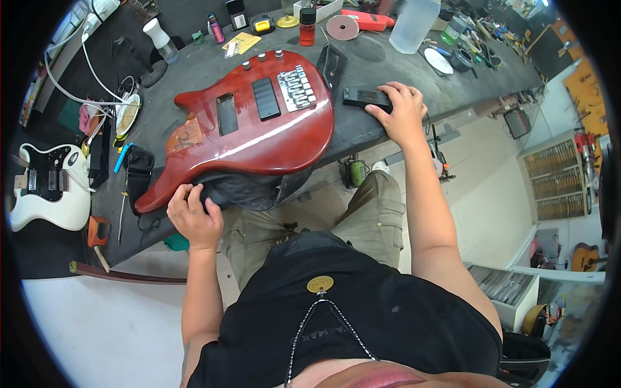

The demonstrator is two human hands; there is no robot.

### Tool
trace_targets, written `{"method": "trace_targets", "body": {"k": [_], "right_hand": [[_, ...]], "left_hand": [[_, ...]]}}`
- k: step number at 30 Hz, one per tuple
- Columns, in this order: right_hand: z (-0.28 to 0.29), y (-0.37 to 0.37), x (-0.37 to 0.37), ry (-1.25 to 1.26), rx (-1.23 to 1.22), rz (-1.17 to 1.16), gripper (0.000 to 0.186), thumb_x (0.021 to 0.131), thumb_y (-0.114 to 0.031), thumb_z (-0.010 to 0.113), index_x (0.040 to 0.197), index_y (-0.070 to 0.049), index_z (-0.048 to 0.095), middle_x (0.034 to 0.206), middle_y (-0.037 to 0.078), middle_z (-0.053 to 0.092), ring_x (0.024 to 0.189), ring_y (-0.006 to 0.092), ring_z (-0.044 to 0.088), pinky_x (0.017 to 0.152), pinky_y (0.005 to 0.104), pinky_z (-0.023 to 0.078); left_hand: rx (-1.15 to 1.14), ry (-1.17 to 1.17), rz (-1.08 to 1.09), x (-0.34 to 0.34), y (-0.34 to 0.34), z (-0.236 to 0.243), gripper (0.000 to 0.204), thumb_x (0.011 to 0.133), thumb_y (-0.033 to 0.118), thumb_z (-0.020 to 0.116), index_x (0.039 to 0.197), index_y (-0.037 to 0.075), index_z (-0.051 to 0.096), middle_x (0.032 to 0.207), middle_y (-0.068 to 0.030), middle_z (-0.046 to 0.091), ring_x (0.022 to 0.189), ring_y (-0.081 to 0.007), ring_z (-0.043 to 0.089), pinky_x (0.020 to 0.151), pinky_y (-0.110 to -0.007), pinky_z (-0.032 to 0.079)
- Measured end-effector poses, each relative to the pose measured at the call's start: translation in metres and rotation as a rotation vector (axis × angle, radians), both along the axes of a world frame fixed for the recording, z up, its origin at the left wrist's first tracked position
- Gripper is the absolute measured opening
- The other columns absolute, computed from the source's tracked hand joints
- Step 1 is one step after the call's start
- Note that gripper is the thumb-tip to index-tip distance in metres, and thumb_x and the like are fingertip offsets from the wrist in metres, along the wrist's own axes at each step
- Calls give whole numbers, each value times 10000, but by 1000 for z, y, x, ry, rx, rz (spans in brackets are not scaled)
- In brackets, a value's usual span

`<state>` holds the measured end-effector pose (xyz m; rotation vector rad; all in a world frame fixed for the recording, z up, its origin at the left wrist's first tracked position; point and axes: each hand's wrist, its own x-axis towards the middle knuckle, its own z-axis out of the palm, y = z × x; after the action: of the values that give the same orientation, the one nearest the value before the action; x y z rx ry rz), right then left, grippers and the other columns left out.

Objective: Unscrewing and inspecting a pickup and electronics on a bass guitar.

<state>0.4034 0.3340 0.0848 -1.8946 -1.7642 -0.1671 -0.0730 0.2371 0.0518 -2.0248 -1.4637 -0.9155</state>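
Observation:
A glossy red electric guitar body (252,129) lies on the dark workbench. It has a silver bridge (297,88), a black pickup (265,98), an open pickup cavity and several knobs; no neck is fitted. My left hand (196,220) rests at the body's near edge by the lower horn, fingers loosely bent and apart. Dark cloth (242,191) lies beside it, under the guitar's near side. Right of the guitar, my right hand (402,113) grips the end of a small black rectangular box (366,97), thumb on its near side; its kind is unclear.
A white guitar body (53,184) lies at far left, near an orange-headed tool (98,231). Along the back stand a red-filled jar (307,27), a sanding disc (342,27) and a translucent bottle (414,26). Cables (97,97) cross the left side; loose tools crowd the back right.

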Motion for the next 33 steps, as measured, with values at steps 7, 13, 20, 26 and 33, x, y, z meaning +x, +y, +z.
{"method": "trace_targets", "body": {"k": [7, 13, 20, 26, 33], "right_hand": [[1, 17, 9, -35, -37, -78, 591, 832, -456, 825, 1343, -197, 677, 1461, 56, 561, 1408, 377, 389, 1119, 592, 309], [-5, 21, -23, -229, -5, 53, 664, 968, -364, 676, 1555, -134, 469, 1620, 88, 438, 1516, 394, 313, 1169, 671, 238], [-3, 15, -32, -233, -66, 106, 683, 952, -443, 678, 1566, -220, 479, 1654, 70, 413, 1545, 406, 281, 1206, 693, 182], [1, 17, -36, -189, -35, 118, 658, 905, -460, 721, 1504, -241, 562, 1629, 41, 455, 1526, 427, 302, 1198, 687, 214], [-16, 7, -18, 67, 401, 210, 154, 894, -156, 766, 997, -56, 710, 1173, 99, 720, 1198, 348, 591, 1056, 447, 450]], "left_hand": [[9, 4, 35, 2, 1, 0, 342, 817, 179, 647, 1144, 83, 679, 1193, -110, 634, 1070, -323, 618, 916, -447, 443], [10, -5, 51, 4, 4, 0, 325, 829, 204, 638, 1133, 103, 688, 1193, -92, 644, 1056, -302, 620, 883, -431, 445], [5, 1, 59, 3, 3, -1, 327, 816, 204, 648, 1126, 106, 690, 1189, -85, 643, 1047, -300, 620, 876, -433, 446], [-38, -31, 68, 2, 0, 3, 329, 777, 195, 660, 1090, 102, 703, 1175, -99, 634, 1024, -324, 612, 865, -445, 456], [-27, -173, -13, 6, -1, 11, 323, 748, 145, 725, 1067, 103, 694, 1168, -84, 633, 1056, -315, 608, 905, -446, 454]]}}
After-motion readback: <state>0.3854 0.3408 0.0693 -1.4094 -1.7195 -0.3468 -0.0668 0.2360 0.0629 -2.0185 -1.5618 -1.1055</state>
